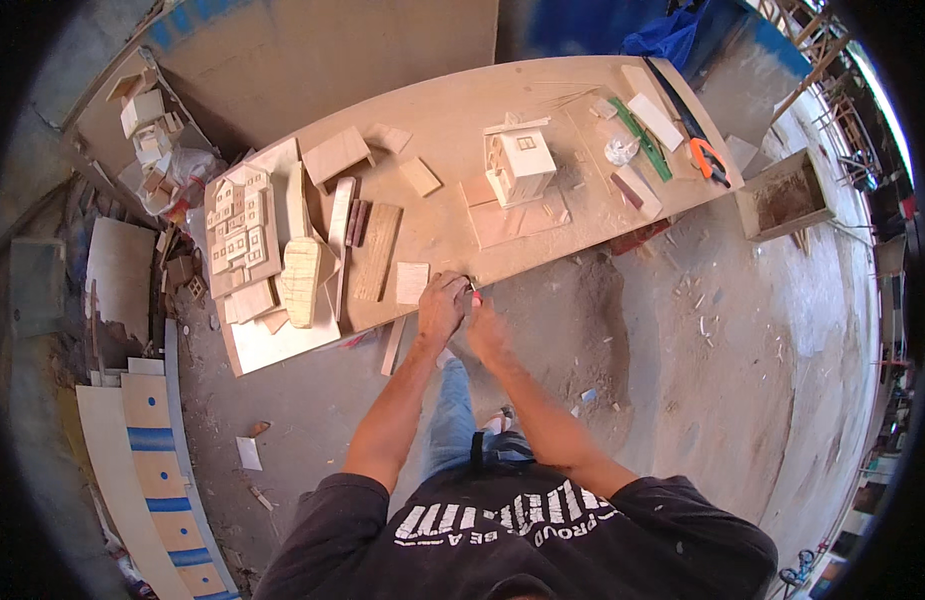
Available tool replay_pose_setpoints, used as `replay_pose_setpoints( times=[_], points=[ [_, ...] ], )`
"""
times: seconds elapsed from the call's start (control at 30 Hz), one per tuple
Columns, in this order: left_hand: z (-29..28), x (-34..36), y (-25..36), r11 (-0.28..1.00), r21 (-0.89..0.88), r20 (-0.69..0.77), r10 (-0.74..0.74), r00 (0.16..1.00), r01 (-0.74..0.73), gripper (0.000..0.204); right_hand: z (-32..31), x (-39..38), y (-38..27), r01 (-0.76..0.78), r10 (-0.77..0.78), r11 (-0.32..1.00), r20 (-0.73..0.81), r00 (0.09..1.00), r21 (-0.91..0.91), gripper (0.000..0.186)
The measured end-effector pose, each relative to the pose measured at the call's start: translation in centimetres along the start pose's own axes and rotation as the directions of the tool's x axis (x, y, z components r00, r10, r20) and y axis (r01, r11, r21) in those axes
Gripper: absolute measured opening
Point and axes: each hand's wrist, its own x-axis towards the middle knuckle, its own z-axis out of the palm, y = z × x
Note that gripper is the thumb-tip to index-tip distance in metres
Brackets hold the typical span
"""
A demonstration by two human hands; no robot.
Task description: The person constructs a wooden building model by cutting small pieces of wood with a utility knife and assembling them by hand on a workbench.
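At the table's near edge, my left hand is closed, its fingers bent down against the wood. Whatever it pinches is too small to make out. My right hand, slightly blurred, grips a small red-handled tool with a thin metal tip, close against the left fingertips. A thin square of pale wood lies just left of my left hand. Farther back, a small wooden model house stands on a flat wooden base.
Wooden strips and a larger house model occupy the table's left end. On the right lie a green strip, a black handsaw with an orange handle and a crumpled clear bag. An open wooden box stands beyond the table.
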Motion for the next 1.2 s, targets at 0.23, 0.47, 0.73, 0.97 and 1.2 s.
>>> replay_pose_setpoints(
  times=[0.23, 0.47, 0.73, 0.97, 1.2],
  points=[
    [0.4, 0.4, -0.1, 0.992, -0.083, -0.03, -0.096, 0.995, 0.093, 0.008, 0.7, 2.0, 0.8, 0.113, -0.112, 0.994, -0.056, 0.992, 0.008, 0.041],
    [0.5, 0.8, 0.3, 0.99, -0.061, -0.086, -0.134, 0.987, 0.129, 0.004, -2.2, 0.8, 0.9, 0.037, -0.022, 0.961, -0.058, 0.998, 0.273, 0.043],
    [0.4, 0.6, 0.4, 0.992, -0.041, -0.105, -0.124, 0.987, 0.121, 0.007, -3.5, -0.3, 0.9, 0.065, -0.065, 0.998, 0.01, 0.998, 0.016, 0.044],
    [0.5, 0.7, 0.2, 0.99, -0.06, -0.085, -0.135, 0.987, 0.131, 0.006, -1.9, -0.1, 1.6, 0.086, -0.084, 0.996, -0.051, 0.995, 0.023, 0.042],
    [0.5, 0.7, 0.7, 0.991, -0.03, -0.079, -0.135, 0.988, 0.133, 0.007, -2.1, -0.7, 0.7, 0.067, -0.067, 0.998, -0.044, 0.997, -0.002, 0.036]
  ],
)
